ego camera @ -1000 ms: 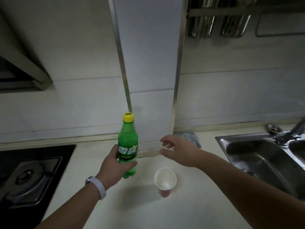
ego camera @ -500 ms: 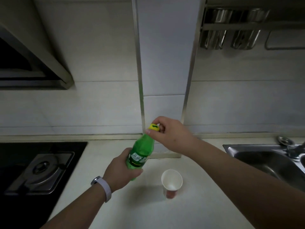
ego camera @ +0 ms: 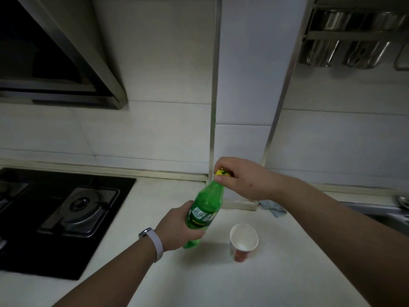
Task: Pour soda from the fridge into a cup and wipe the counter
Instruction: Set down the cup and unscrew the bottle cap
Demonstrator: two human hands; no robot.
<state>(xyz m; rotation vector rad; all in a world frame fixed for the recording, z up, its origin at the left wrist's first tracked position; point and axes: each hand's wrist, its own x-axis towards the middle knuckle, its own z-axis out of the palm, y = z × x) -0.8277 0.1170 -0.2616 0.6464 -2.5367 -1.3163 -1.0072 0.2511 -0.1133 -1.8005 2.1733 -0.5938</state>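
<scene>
A green soda bottle (ego camera: 207, 207) with a white label leans to the right above the pale counter (ego camera: 254, 280). My left hand (ego camera: 177, 229) grips its lower body; a white band sits on that wrist. My right hand (ego camera: 241, 177) is closed over the yellow cap (ego camera: 221, 172), which is mostly hidden by the fingers. A white paper cup (ego camera: 243, 241) with a red base stands upright and looks empty, just right of the bottle's base. A grey-blue cloth (ego camera: 273, 208) lies by the wall, partly behind my right forearm.
A black gas hob (ego camera: 66, 209) fills the counter's left side under a range hood (ego camera: 55, 63). A steel sink (ego camera: 385, 216) edge shows at the right. Metal utensils hang on a rack (ego camera: 354, 41) upper right. A boxed wall column (ego camera: 243, 129) meets the counter behind the bottle.
My right hand came from open beside the bottle onto the yellow cap and closed on it. The bottle went from upright to leaning right. The view shifted slightly.
</scene>
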